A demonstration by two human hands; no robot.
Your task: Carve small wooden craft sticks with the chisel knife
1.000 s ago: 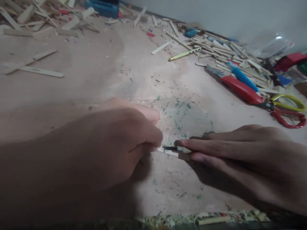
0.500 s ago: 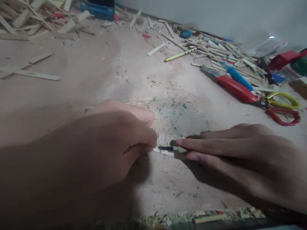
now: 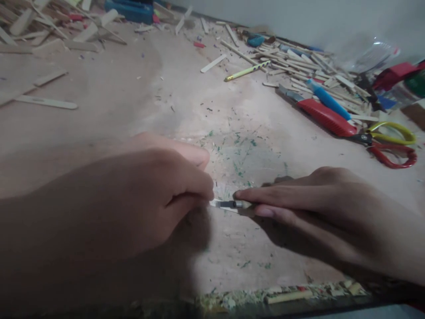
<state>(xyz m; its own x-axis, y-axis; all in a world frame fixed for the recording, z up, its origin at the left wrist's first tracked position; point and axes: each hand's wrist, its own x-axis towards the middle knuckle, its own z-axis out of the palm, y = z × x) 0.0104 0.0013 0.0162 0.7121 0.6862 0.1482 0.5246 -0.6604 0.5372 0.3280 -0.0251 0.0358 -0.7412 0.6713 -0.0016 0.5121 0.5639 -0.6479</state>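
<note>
My left hand is closed near the middle of the worktop, thumb and forefinger pinched on the end of a thin pale strip of wood. Most of that strip is hidden by the fingers and the tool. In my right hand is a small carving chisel, with a dark flat blade, a metal collar and a pale handle. The forefinger lies along the chisel, and the thumb sits below it. Its blade points left and meets the strip, just short of my left fingertips.
Red cutter, blue pen and scissors lie at right. Behind them is a heap of wooden sticks, with a yellow pencil beside it. More sticks lie back left. Shavings line the front edge.
The chisel blade has slid a little left along the strip, closer to my left fingertips. The whole view has shifted slightly. Both hands keep their hold.
</note>
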